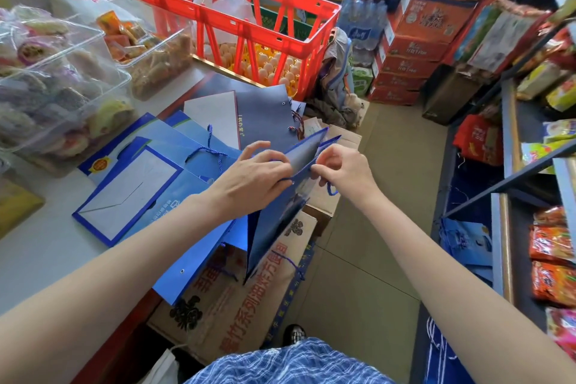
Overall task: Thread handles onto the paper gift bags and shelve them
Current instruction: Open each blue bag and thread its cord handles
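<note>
The left hand (258, 171) holds the blue bag (280, 212) up past the table's (40, 246) near edge, the right hand (339, 171) pinches the string (330, 188) at its top, and the string could slip from the hole if those fingers let go.

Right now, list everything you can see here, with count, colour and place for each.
held gift bag: one, dark blue, in both hands over the cartons
cord handle: one, blue, loop hanging at the held bag's rim
flat gift bags: several, blue and navy, piled on the counter
crate: one, red, back of the counter, above egg trays
clear snack tubs: several, left on the counter
printed cartons: brown, on the floor below the bags
shelf rack: one, grey, on the right, holding packets
boxes: stacked, red and blue, far back
left hand: pinches the bag's rim
right hand: pinches the cord at the rim
</note>
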